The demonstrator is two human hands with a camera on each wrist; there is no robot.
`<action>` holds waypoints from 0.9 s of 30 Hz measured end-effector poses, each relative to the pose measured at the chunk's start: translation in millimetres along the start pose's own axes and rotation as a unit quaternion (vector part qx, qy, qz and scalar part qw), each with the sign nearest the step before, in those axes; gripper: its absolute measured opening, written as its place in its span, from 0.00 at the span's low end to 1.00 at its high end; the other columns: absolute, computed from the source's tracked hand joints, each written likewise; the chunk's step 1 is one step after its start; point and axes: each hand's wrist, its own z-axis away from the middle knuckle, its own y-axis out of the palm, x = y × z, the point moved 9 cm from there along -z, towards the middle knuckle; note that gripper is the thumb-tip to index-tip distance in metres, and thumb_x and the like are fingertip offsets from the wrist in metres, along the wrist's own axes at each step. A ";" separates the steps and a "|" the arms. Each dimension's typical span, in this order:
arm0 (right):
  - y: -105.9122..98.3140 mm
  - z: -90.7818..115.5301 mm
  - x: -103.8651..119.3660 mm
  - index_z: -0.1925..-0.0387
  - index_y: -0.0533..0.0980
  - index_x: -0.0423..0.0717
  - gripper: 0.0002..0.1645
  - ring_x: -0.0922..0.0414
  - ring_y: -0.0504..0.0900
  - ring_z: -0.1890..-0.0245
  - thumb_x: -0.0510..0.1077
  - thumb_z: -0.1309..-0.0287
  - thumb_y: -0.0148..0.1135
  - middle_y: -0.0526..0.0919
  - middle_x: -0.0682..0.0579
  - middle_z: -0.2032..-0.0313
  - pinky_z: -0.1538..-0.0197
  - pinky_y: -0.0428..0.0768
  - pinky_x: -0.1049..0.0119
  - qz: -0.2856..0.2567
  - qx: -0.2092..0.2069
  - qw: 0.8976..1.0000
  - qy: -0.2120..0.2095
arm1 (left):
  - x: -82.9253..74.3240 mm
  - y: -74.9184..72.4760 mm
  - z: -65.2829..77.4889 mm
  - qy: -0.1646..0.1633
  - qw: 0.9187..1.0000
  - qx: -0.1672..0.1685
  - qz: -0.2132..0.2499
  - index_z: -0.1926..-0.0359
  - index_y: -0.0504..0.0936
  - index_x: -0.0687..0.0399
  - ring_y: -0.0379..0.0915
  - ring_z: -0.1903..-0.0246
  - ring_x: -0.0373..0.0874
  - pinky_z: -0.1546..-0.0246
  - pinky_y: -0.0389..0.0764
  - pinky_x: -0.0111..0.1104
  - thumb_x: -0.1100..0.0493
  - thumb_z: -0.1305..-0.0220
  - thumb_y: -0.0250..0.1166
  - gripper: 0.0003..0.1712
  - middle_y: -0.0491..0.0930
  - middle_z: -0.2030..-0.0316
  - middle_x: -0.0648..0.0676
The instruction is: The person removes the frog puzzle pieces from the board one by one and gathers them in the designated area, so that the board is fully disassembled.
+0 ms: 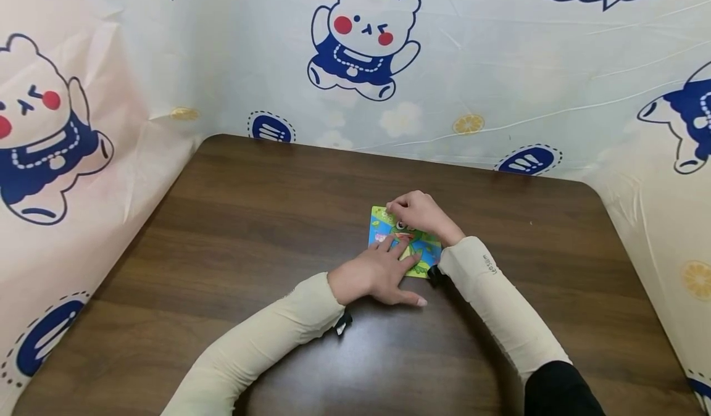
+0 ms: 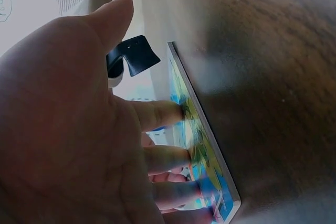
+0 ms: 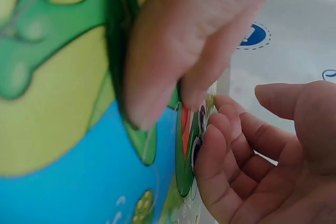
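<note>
A thin square board with a cartoon frog picture (image 1: 429, 258), green, yellow and blue, lies flat on the table. Faint curved lines run across its surface in the right wrist view. My left hand (image 1: 383, 274) spreads over its near left part, fingertips touching the picture (image 2: 202, 150) and thumb out over the wood. At the far edge, my right hand (image 1: 419, 212) has its fingers curled down, with fingertips against the board by the frog's eyes (image 3: 197, 148). Its thumb (image 3: 278, 100) stands off the surface. The right hand covers the board's upper right part in the head view.
The brown wooden table (image 1: 250, 218) extends around the board. Behind it and along both sides hangs a pale curtain (image 1: 489, 45) printed with bears. Black straps (image 1: 436, 275) sit at the wrists, the right one close beside the board's corner.
</note>
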 end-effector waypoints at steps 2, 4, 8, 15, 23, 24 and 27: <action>0.2 -1.1 -1.0 0.49 0.85 0.50 0.23 0.51 0.79 0.75 0.56 0.23 0.50 0.86 0.48 0.67 0.67 0.77 0.62 0.004 0.003 1.000 0.001 | -0.4 -0.1 0.1 0.001 1.000 0.000 0.004 0.19 0.48 0.35 0.32 0.18 0.56 0.21 0.50 0.51 0.17 0.38 0.47 0.54 0.36 0.17 0.53; 0.1 -2.1 -2.1 0.49 0.85 0.50 0.22 0.52 0.78 0.76 0.57 0.24 0.51 0.86 0.49 0.65 0.67 0.76 0.62 0.005 0.004 1.000 0.002 | -0.8 -0.3 0.1 0.003 1.000 0.000 0.007 0.19 0.49 0.35 0.33 0.19 0.56 0.21 0.50 0.51 0.17 0.38 0.48 0.54 0.36 0.17 0.53; 0.7 -2.7 -3.0 0.48 0.84 0.49 0.22 0.53 0.78 0.76 0.56 0.24 0.51 0.87 0.49 0.58 0.68 0.76 0.63 0.000 0.007 1.000 0.006 | -1.0 -0.6 0.6 0.005 1.000 0.000 0.010 0.19 0.49 0.35 0.33 0.19 0.57 0.21 0.50 0.51 0.18 0.38 0.49 0.54 0.36 0.17 0.53; 1.5 -3.1 -5.1 0.44 0.82 0.50 0.23 0.53 0.75 0.78 0.55 0.22 0.47 0.85 0.49 0.63 0.70 0.75 0.63 -0.011 0.013 1.000 0.023 | -0.3 -1.1 1.3 0.005 1.000 -0.001 0.011 0.19 0.49 0.35 0.33 0.19 0.56 0.21 0.50 0.52 0.18 0.38 0.50 0.54 0.37 0.17 0.53; 1.5 -2.6 -5.9 0.43 0.82 0.49 0.23 0.53 0.72 0.79 0.54 0.22 0.46 0.84 0.49 0.64 0.72 0.73 0.63 -0.028 0.016 0.999 0.028 | 0.2 -1.1 1.0 0.004 1.000 0.002 0.009 0.19 0.49 0.34 0.33 0.18 0.56 0.21 0.50 0.52 0.19 0.37 0.50 0.53 0.38 0.17 0.52; 1.7 -2.4 -5.8 0.42 0.82 0.49 0.23 0.53 0.73 0.79 0.54 0.22 0.46 0.85 0.49 0.62 0.72 0.73 0.63 -0.028 0.016 0.999 0.028 | 0.4 -0.8 0.7 0.003 1.000 0.003 0.009 0.19 0.49 0.34 0.32 0.18 0.55 0.21 0.50 0.52 0.19 0.37 0.50 0.53 0.38 0.17 0.52; 2.3 -2.0 -6.6 0.41 0.81 0.50 0.23 0.53 0.75 0.76 0.54 0.22 0.46 0.84 0.46 0.63 0.68 0.76 0.63 -0.031 0.016 0.999 0.032 | 0.5 -0.2 0.2 0.003 1.000 0.004 0.011 0.19 0.49 0.34 0.32 0.18 0.55 0.21 0.50 0.52 0.19 0.37 0.50 0.53 0.38 0.17 0.52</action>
